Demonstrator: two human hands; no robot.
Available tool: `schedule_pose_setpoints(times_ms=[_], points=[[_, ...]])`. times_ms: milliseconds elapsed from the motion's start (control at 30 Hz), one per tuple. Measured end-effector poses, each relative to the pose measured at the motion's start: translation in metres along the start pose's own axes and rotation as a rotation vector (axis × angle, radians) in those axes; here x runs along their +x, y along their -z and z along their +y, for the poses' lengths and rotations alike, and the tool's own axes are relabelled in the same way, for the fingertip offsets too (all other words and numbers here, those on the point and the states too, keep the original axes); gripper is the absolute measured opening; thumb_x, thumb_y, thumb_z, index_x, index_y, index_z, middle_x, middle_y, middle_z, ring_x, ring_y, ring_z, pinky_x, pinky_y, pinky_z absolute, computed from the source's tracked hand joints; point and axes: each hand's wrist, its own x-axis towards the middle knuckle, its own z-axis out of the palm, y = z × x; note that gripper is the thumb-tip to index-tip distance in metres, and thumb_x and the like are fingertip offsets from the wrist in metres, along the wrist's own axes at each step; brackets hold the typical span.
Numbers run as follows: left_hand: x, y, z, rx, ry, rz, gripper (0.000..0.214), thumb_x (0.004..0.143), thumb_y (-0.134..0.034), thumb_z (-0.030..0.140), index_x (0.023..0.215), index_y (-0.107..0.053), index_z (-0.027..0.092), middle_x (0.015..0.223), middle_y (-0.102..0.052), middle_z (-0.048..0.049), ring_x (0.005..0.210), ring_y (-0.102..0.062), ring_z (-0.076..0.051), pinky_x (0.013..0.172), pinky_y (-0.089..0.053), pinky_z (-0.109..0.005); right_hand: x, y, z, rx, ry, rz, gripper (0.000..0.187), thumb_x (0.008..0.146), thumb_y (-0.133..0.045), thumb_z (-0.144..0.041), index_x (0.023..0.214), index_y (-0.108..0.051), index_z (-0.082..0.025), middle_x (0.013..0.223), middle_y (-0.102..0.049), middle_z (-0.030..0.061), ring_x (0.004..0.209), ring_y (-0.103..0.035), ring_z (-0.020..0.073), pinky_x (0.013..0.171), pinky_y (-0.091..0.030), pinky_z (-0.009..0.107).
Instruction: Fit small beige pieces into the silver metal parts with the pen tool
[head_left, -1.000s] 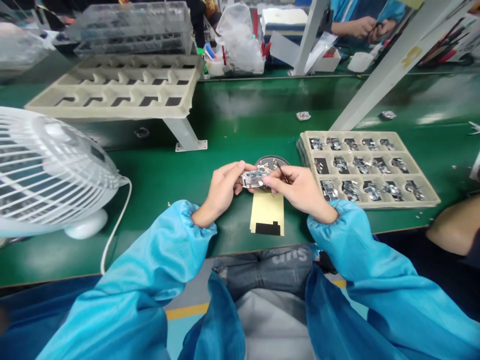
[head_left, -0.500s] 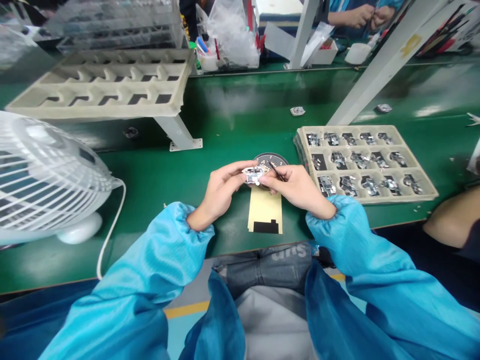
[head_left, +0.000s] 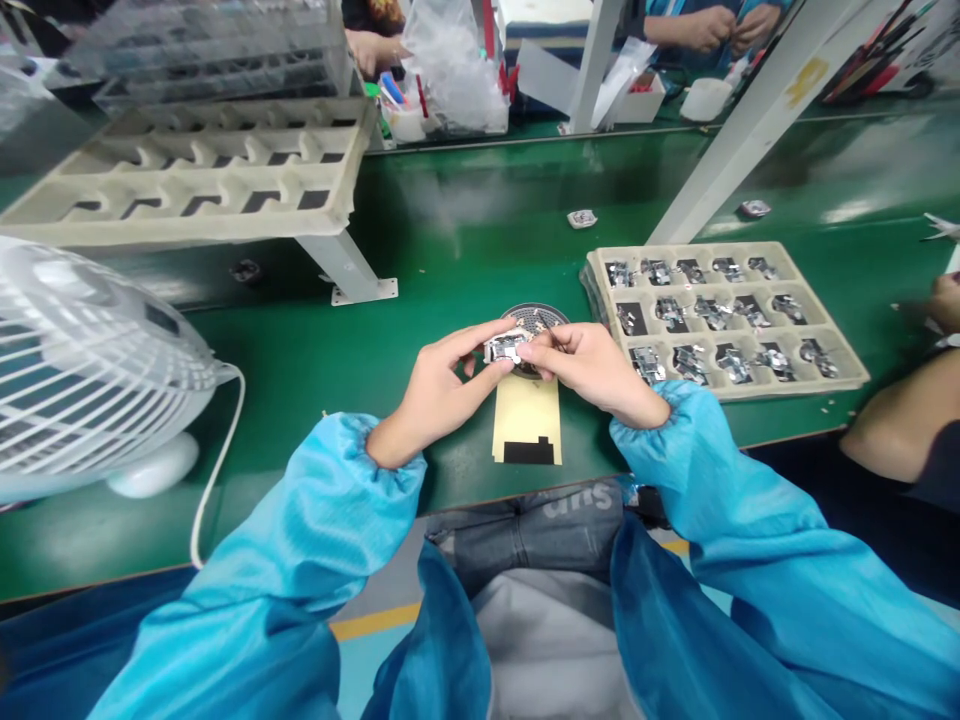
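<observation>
Held piece: a small silver-and-white electronic unit (head_left: 504,347), in both hands above the bench; it is the clock's centre, with twelve pointing away from the person.
Left hand: the bare left hand (head_left: 448,382), at eight o'clock, thumb on the near edge and fingers on the far one, closed as far as the unit's width.
Right hand: the bare right hand (head_left: 596,368), at four o'clock, thumb and forefinger pinched on the unit's right end.
Disc: a round, dark, perforated plate (head_left: 553,318), at one o'clock, just behind, small pale bits on it.
Sheet: a pale yellow rectangular paper (head_left: 526,405), at six, with a flat black cut-out (head_left: 527,453) on its near end.
Parts tray: a cream moulded tray (head_left: 772,387), at three, silver parts in its compartments.
Fan: a white plastic caged fan (head_left: 97,370), at nine.
Raised tray: a cream compartmented tray (head_left: 180,228), at ten, holding flat black pieces.
</observation>
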Motion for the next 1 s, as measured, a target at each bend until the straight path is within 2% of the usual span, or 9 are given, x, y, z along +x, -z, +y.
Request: schedule_pose_setpoints(times_ms=[100, 200, 267, 433, 533, 667, 767, 867, 1000], points=[[0.0, 0.0, 0.002, -0.026, 0.011, 0.023, 0.042, 0.086, -0.083, 0.035, 0.127, -0.078, 0.025, 0.124, -0.078, -0.0089, 0.086, -0.069, -0.019, 0.074, -0.057, -0.031, 0.001, -0.005, 0.002, 0.041, 0.038, 0.07, 0.049, 0.076, -0.086, -0.062, 0.075, -0.066, -0.017, 0.07, -0.065, 0.0004, 0.065, -0.056, 0.0121, 0.06, -0.046, 0.026], [0.0, -0.002, 0.002, -0.235, 0.124, -0.016, 0.047, 0.082, -0.087, 0.035, 0.127, -0.078, 0.021, 0.123, -0.078, -0.0108, 0.097, -0.074, -0.023, 0.085, -0.061, -0.035, 0.003, -0.01, 0.005, 0.133, 0.12, 0.148, 0.05, 0.069, -0.094, -0.053, 0.091, -0.065, -0.019, 0.09, -0.071, 0.0027, 0.082, -0.066, 0.0158, 0.075, -0.055, 0.029], [0.001, -0.004, 0.002, -0.379, 0.186, -0.051, 0.05, 0.078, -0.09, 0.034, 0.124, -0.078, 0.019, 0.125, -0.077, -0.0117, 0.109, -0.074, -0.026, 0.096, -0.061, -0.038, 0.003, -0.012, 0.006, 0.157, 0.139, 0.146, 0.051, 0.069, -0.094, -0.05, 0.097, -0.065, -0.02, 0.099, -0.073, 0.0042, 0.088, -0.068, 0.0168, 0.081, -0.058, 0.031], [0.001, -0.007, 0.003, -0.57, 0.272, -0.064, 0.045, 0.078, -0.09, 0.031, 0.119, -0.078, 0.018, 0.124, -0.078, -0.0121, 0.111, -0.075, -0.026, 0.101, -0.061, -0.041, 0.0, -0.018, 0.007, 0.154, 0.123, 0.15, 0.041, 0.073, -0.092, -0.045, 0.095, -0.069, -0.019, 0.095, -0.075, 0.004, 0.084, -0.07, 0.0171, 0.08, -0.06, 0.032], [0.0, -0.008, -0.001, -0.597, 0.235, -0.084, 0.041, 0.08, -0.088, 0.031, 0.118, -0.079, 0.018, 0.128, -0.076, -0.0119, 0.117, -0.073, -0.027, 0.104, -0.059, -0.041, -0.002, -0.019, 0.007, 0.156, 0.074, 0.106, 0.044, 0.075, -0.091, -0.045, 0.106, -0.074, -0.019, 0.101, -0.077, 0.0063, 0.09, -0.073, 0.0209, 0.085, -0.062, 0.036], [-0.001, -0.011, -0.007, -0.581, 0.119, -0.08, 0.037, 0.084, -0.086, 0.031, 0.118, -0.078, 0.019, 0.131, -0.074, -0.0113, 0.122, -0.07, -0.027, 0.106, -0.056, -0.04, -0.003, -0.016, 0.014, 0.081, 0.073, 0.112, 0.039, 0.077, -0.091, -0.045, 0.105, -0.078, -0.021, 0.099, -0.078, 0.0058, 0.085, -0.073, 0.0221, 0.078, -0.061, 0.037], [-0.002, -0.012, -0.007, -0.387, 0.09, -0.023, 0.038, 0.088, -0.081, 0.033, 0.123, -0.076, 0.019, 0.129, -0.074, -0.0114, 0.11, -0.072, -0.024, 0.094, -0.059, -0.036, -0.002, -0.012, 0.021, 0.02, 0.113, 0.173, 0.034, 0.078, -0.091, -0.045, 0.099, -0.077, -0.021, 0.096, -0.078, 0.0051, 0.076, -0.07, 0.0205, 0.07, -0.059, 0.035], [-0.003, -0.011, -0.003, -0.149, 0.057, -0.019, 0.032, 0.094, -0.072, 0.034, 0.122, -0.077, 0.019, 0.118, -0.078, -0.0095, 0.092, -0.07, -0.019, 0.079, -0.056, -0.032, -0.001, -0.011, 0.023, -0.019, 0.14, 0.185, 0.035, 0.078, -0.091, -0.046, 0.098, -0.076, -0.021, 0.091, -0.077, 0.0048, 0.073, -0.067, 0.0199, 0.066, -0.056, 0.034], [-0.006, -0.013, 0.0, -0.115, 0.059, 0.018, 0.027, 0.094, -0.071, 0.033, 0.116, -0.079, 0.017, 0.112, -0.079, -0.0088, 0.091, -0.069, -0.019, 0.08, -0.054, -0.032, 0.0, -0.016, 0.019, -0.024, 0.145, 0.19, 0.037, 0.077, -0.091, -0.047, 0.095, -0.075, -0.02, 0.085, -0.075, 0.0033, 0.067, -0.063, 0.0169, 0.062, -0.052, 0.031]])
